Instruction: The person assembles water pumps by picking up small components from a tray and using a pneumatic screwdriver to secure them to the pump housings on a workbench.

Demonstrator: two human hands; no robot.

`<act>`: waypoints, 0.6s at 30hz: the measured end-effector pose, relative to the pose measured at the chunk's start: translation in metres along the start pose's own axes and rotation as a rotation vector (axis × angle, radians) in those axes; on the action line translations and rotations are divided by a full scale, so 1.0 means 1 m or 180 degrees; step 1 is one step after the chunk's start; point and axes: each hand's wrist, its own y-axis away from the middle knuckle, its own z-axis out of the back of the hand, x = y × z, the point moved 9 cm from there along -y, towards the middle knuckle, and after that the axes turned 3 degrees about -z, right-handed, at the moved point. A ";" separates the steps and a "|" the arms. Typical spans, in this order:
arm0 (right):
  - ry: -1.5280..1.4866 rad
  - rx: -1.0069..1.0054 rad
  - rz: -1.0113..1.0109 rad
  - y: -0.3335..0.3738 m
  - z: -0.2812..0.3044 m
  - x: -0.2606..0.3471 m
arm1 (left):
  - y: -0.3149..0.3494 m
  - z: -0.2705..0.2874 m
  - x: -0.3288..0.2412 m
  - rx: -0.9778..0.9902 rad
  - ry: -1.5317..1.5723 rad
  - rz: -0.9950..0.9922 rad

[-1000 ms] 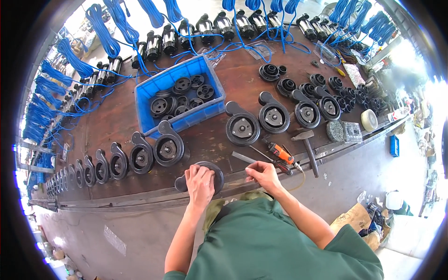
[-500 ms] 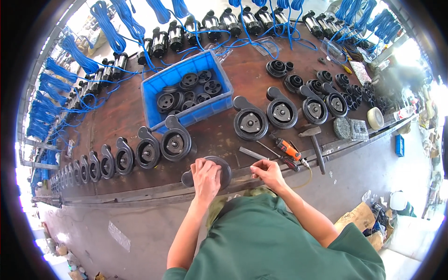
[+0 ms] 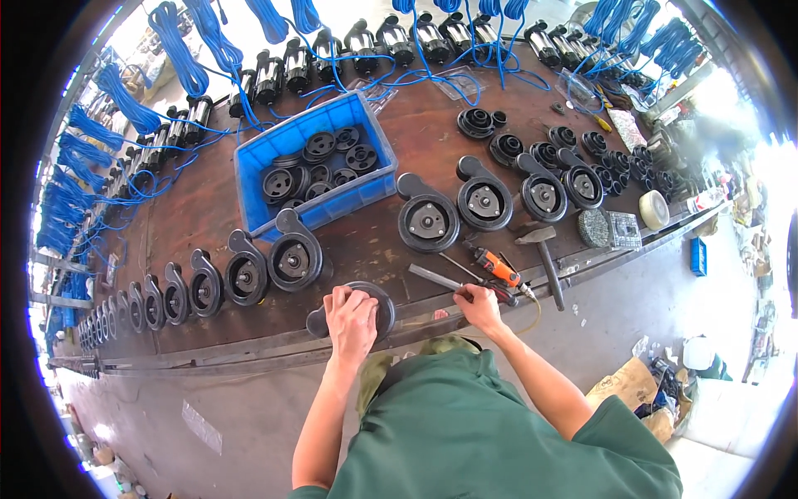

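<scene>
At the table's front edge, my left hand is closed over a black round pump casing, its curled fingers hiding the middle. The casing's rounded outlet sticks out to the left of the hand. To the right, my right hand has its fingers pinched at the near end of a grey metal bar. The bar lies flat on the table. Close beyond that hand are a screwdriver and an orange-and-black air tool with a thin hose.
A hammer lies right of the air tool. Similar casings line the table's left side, and several more stand ahead. A blue bin holds black discs. Motors with blue cables stand along the back. A tape roll sits right.
My right hand has moved right, to the near end of the metal bar. My left hand stays on the casing. The whole view has shifted slightly.
</scene>
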 end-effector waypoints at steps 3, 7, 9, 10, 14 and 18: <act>-0.0165 0.0132 0.0021 0.006 -0.004 0.012 | 0.003 0.004 0.000 -0.0004 -0.0029 -0.0058; -0.0128 0.0163 -0.0038 0.007 -0.011 -0.008 | 0.001 -0.002 -0.002 0.0023 -0.0064 -0.0051; 0.0040 0.0065 0.0034 0.008 -0.013 -0.010 | -0.002 -0.003 -0.007 0.0026 -0.0167 -0.0090; 0.0094 0.0074 0.0078 0.009 -0.013 -0.008 | -0.002 -0.004 -0.008 0.0032 -0.0244 -0.0099; 0.0073 0.0132 0.0029 0.013 -0.016 -0.007 | -0.001 -0.009 -0.007 0.0011 -0.0320 -0.0004; 0.0022 0.0122 -0.0080 0.014 -0.016 -0.010 | -0.002 -0.009 -0.007 0.0266 -0.0653 0.0152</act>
